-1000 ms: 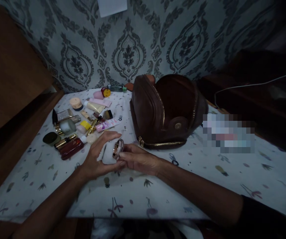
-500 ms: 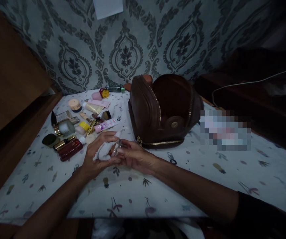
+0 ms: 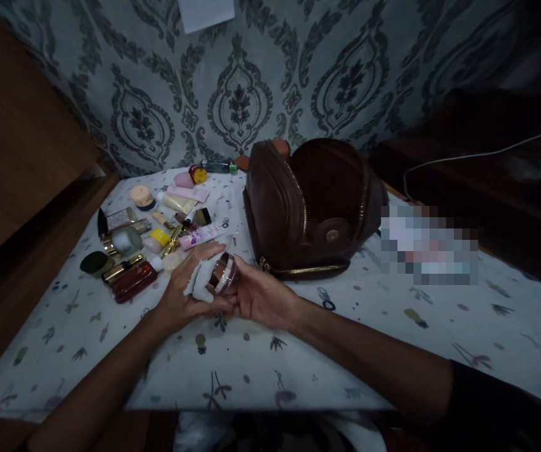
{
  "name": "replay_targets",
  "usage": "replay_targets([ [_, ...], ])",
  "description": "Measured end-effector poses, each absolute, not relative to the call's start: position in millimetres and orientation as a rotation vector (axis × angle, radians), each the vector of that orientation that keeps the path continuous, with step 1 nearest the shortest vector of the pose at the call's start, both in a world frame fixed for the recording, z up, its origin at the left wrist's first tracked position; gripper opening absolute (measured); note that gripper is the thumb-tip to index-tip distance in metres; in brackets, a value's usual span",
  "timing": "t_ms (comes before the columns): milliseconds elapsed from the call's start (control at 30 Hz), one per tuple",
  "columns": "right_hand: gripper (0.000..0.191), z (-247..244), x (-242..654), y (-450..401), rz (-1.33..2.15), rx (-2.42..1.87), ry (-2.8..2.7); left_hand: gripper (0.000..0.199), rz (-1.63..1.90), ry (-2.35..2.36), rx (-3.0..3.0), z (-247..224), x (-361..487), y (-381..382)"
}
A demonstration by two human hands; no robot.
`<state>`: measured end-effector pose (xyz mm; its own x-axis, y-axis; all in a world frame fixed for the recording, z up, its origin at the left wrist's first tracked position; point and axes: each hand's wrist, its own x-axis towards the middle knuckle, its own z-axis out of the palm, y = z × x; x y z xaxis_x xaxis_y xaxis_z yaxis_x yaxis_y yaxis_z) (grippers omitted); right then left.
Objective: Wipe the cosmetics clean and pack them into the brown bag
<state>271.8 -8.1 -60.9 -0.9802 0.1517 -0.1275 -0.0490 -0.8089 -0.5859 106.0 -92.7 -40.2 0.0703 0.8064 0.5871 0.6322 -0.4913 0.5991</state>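
My left hand [image 3: 188, 285] is closed around a white cloth [image 3: 202, 281], which presses against the left side of a small clear and brown round container [image 3: 224, 274]. From the right, my right hand [image 3: 261, 294] grips the same container with its fingers. Both hands meet low over the patterned tablecloth [image 3: 270, 370]. Beyond my right hand stands a brown leather bag [image 3: 274, 207] with its top unzipped wide. Bottles and tubes lie left of the bag, among them a dark red bottle [image 3: 133, 282] and a pink and white tube [image 3: 202, 236].
A peach jar [image 3: 142, 196], a frosted jar [image 3: 126, 241] and a dark green round lid [image 3: 97, 264] are at the left. Behind the table is a patterned wall [image 3: 239, 94]. A pale cable [image 3: 477, 154] runs at the right, above a blurred item [image 3: 430, 245].
The small container has turned between my hands, so its brown round side shows more. The fingers of my right hand have shifted off its front. The view has moved slightly.
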Motion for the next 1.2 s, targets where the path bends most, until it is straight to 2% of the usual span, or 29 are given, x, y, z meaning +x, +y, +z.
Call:
replay_targets([
  [133,0.065,-61,271,-8,2.896,-0.203,-1.035,0.064,1.421,1.511,2.07,-40,109,-93],
  [300,0.046,-56,272,-12,2.765,-0.286,-0.995,0.062,1.46,1.554,1.971,-39,110,-95],
  [467,0.05,-53,271,-15,2.671,-0.393,-0.92,0.062,1.474,1.554,2.001,-39,110,-94],
  [667,0.042,-54,272,-13,2.703,-0.317,-0.967,0.047,1.512,1.473,2.164,-38,109,-94],
  [833,0.05,-58,273,-10,2.829,-0.258,-0.96,0.054,1.52,1.437,2.3,-39,106,-93],
  [1033,0.046,-55,274,-7,2.87,-0.253,-0.745,0.062,1.431,1.576,2.312,-39,108,-96],
  [1200,0.05,-50,276,-6,2.9,-0.237,-0.766,0.042,1.507,1.728,2.024,-36,106,-98],
])
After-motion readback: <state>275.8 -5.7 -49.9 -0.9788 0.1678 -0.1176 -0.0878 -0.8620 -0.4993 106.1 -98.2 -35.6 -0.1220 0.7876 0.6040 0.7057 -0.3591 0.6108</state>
